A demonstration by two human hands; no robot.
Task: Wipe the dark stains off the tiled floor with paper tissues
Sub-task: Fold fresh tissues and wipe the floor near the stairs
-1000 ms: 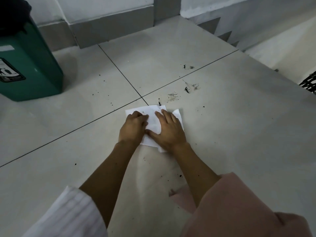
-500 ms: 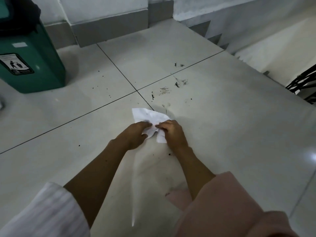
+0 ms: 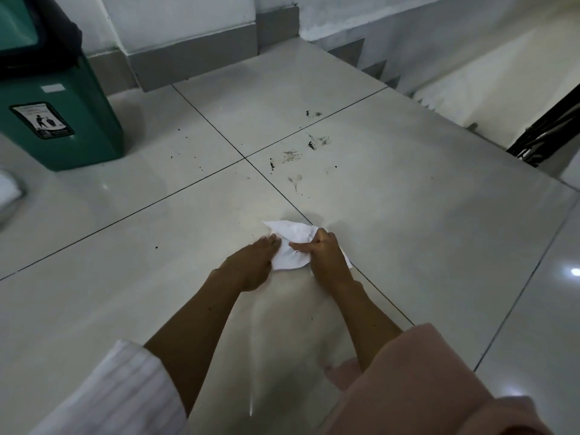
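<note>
The right hand [image 3: 326, 257] grips the crumpled tissue [image 3: 292, 246] while the flat-fingered left hand [image 3: 251, 262] steadies it, probably regathering a clean face (the dark stains [image 3: 293, 155] lie well beyond both).

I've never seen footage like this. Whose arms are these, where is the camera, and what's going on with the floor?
There is no machine here: a person wears a camera on their head, so you look down along their own arms. The left hand lies with its fingers fairly straight on a crumpled white paper tissue, while the right hand curls its fingers around the tissue's other side. Both are low over the pale tiled floor. Farther ahead, dark stains and small black specks are not yet wiped. A green bin stands at the upper left by the wall, and stairs go down at the upper right.
</note>
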